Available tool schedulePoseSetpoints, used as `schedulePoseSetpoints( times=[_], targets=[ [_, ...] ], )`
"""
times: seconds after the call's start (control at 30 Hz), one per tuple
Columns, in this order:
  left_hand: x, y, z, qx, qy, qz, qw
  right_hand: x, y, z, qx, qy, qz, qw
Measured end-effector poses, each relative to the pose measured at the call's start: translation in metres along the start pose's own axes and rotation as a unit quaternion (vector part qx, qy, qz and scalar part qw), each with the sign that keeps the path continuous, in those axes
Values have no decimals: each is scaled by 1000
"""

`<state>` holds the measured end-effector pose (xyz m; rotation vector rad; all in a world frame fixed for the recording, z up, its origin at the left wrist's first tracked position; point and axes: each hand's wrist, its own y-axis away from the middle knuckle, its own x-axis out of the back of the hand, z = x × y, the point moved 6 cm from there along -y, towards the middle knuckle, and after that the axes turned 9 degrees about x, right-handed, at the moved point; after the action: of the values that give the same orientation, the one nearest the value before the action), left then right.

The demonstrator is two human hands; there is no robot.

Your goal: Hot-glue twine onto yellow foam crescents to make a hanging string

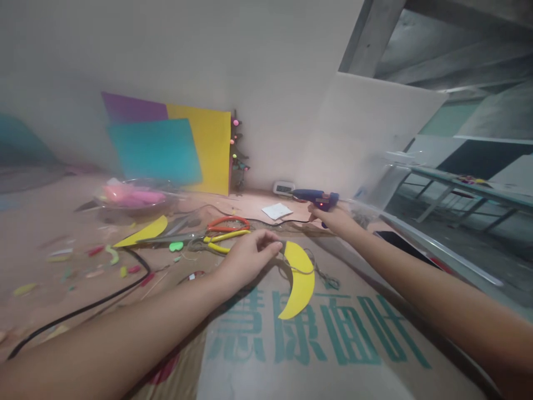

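My left hand (250,255) has its fingers curled with thumb and fingertips close together, beside a yellow crescent (302,283); what they hold, if anything, is too small to make out. A thin cord crosses the crescent, and a small tangled end (331,282) lies to its right. My right hand (328,215) is wrapped round the handle of a blue glue gun (314,197), whose nozzle points left and shows a small red light. Below the crescent lies a board with green printed characters (350,328).
Scissors with orange handles (229,224) and yellow-handled pliers (219,243) lie left of centre. A black cable (104,300) crosses the left side. Behind are a plastic bowl of pink pieces (133,197), coloured sheets (156,150) and a white timer (283,188). A dark phone (406,248) lies right.
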<state>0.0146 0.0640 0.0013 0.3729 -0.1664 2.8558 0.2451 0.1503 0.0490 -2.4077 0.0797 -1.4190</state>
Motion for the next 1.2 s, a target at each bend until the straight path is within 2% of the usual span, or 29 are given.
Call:
schedulePoseSetpoints(
  times=[0.17, 0.3, 0.43, 0.5, 0.67, 0.9, 1.2],
  targets=[
    [2, -3, -1, 10, 25, 3, 1000, 18, 50, -31, 93, -147, -1, 985],
    [6, -3, -4, 31, 15, 25, 999, 27, 90, -44, 138, -138, 21, 980],
    [7, 1, 2, 10, -29, 28, 999, 21, 115, -49, 202, -184, 19, 962],
    [8, 3, 5, 1, -51, 33, 998, 14, 119, -48, 215, -198, -2, 956],
    [8, 3, 8, -2, -48, 20, 999, 2, 118, -39, 181, -195, -9, 964],
    [8, 2, 7, 24, -41, 21, 999, -1, 121, -37, 193, -161, -1, 968],
    [11, 2, 8, -11, -20, 34, 999, -3, 120, -35, 213, -161, 5, 964]
  ],
)
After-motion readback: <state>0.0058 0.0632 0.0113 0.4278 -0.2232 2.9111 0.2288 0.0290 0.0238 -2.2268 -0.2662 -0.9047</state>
